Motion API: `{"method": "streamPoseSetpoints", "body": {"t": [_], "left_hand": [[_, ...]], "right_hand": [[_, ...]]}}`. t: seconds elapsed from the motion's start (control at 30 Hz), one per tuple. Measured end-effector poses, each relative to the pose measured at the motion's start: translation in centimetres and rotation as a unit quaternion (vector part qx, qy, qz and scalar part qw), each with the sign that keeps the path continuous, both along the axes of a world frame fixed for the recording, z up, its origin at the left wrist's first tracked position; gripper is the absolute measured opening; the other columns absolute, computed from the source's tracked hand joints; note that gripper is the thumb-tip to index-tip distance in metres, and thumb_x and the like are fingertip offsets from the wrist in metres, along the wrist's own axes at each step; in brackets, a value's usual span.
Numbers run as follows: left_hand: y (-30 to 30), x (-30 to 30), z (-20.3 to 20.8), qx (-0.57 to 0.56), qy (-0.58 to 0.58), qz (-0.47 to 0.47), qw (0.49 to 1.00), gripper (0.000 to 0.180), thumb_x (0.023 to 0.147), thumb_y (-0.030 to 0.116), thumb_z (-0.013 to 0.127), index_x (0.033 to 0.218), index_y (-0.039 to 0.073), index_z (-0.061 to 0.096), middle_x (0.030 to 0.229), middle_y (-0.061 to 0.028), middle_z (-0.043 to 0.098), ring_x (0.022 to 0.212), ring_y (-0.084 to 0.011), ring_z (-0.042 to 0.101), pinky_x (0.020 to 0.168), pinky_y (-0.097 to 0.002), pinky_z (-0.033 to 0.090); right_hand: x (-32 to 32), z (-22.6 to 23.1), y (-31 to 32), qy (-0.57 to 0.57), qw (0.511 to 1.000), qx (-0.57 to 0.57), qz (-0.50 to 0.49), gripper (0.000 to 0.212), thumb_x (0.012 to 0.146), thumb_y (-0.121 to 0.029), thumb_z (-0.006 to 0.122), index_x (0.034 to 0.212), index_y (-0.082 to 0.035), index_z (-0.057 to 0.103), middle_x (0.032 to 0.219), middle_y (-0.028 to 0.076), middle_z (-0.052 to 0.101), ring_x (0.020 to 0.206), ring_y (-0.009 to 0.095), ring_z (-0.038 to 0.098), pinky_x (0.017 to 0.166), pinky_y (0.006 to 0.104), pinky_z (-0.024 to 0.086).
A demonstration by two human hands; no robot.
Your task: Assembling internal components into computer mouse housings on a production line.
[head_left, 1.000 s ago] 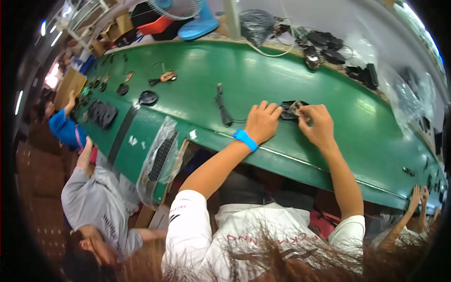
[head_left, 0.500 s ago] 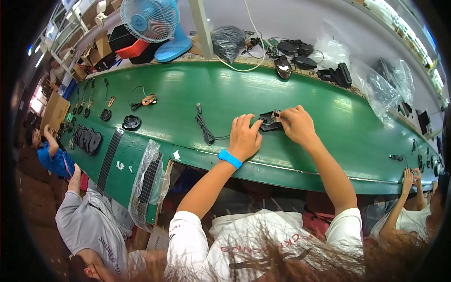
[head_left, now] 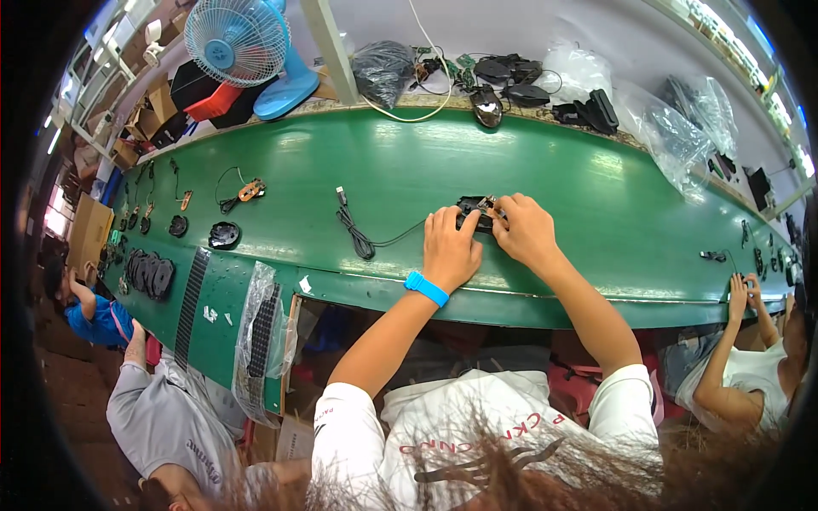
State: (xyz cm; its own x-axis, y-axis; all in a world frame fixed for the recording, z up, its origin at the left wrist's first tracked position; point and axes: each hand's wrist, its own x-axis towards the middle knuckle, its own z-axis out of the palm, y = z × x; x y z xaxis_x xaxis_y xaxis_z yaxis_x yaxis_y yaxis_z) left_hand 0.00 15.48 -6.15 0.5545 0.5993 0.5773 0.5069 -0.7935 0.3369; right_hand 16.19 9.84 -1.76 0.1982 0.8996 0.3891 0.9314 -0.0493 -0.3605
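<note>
On the green bench, a black computer mouse base [head_left: 467,204] sits between my two hands. My left hand [head_left: 451,247], with a blue band at its wrist, grips the base's left side between thumb and fingers. A small circuit board [head_left: 486,203] is at the top of the base, partly hidden by fingers. My right hand [head_left: 527,228] is closed, its thumb and fingertips pinching at the board's right edge. From the base a black cable [head_left: 363,244] runs left, behind my left hand, to a looped bundle with a USB plug [head_left: 341,194].
More mouse bases [head_left: 225,235] and boards with cables [head_left: 251,190] lie to the left, near stacked black shells [head_left: 149,274]. A blue fan [head_left: 239,43], an assembled mouse [head_left: 486,106] and plastic bags [head_left: 673,136] line the back. Co-workers sit at left and right.
My right hand has moved in toward my left, bringing the circuit board down onto the mouse base. The base now looks turned and nearer my left fingers. The whole view has shifted slightly.
</note>
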Motion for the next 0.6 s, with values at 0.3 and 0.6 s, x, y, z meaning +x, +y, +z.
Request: {"method": "streamPoseSetpoints", "body": {"t": [0.3,0.6], "left_hand": [[0.0,0.3,-0.4,-0.050,-0.027,-0.018,0.998,0.050,0.074,0.006,0.067,0.124,0.005,0.062,0.120,-0.0185,0.054,0.116,-0.0373,0.051,0.101,-0.0501,0.042],[-0.2,0.1,0.1,-0.030,0.006,-0.037,0.999,0.044,0.076,0.004,0.065,0.120,0.005,0.067,0.124,-0.0184,0.053,0.121,-0.0374,0.049,0.102,-0.0500,0.042]], "right_hand": [[0.4,-0.8,-0.9,-0.068,0.992,0.095,0.036,0.015,0.078,-0.012,0.071,0.091,-0.009,0.067,0.092,0.007,0.066,0.090,0.027,0.060,0.077,0.0391,0.051],[0.7,-1.4,-1.0,-0.058,0.987,0.146,0.023,0.023,0.075,-0.010,0.075,0.097,-0.008,0.069,0.101,0.006,0.069,0.094,0.026,0.061,0.080,0.0388,0.050]]}}
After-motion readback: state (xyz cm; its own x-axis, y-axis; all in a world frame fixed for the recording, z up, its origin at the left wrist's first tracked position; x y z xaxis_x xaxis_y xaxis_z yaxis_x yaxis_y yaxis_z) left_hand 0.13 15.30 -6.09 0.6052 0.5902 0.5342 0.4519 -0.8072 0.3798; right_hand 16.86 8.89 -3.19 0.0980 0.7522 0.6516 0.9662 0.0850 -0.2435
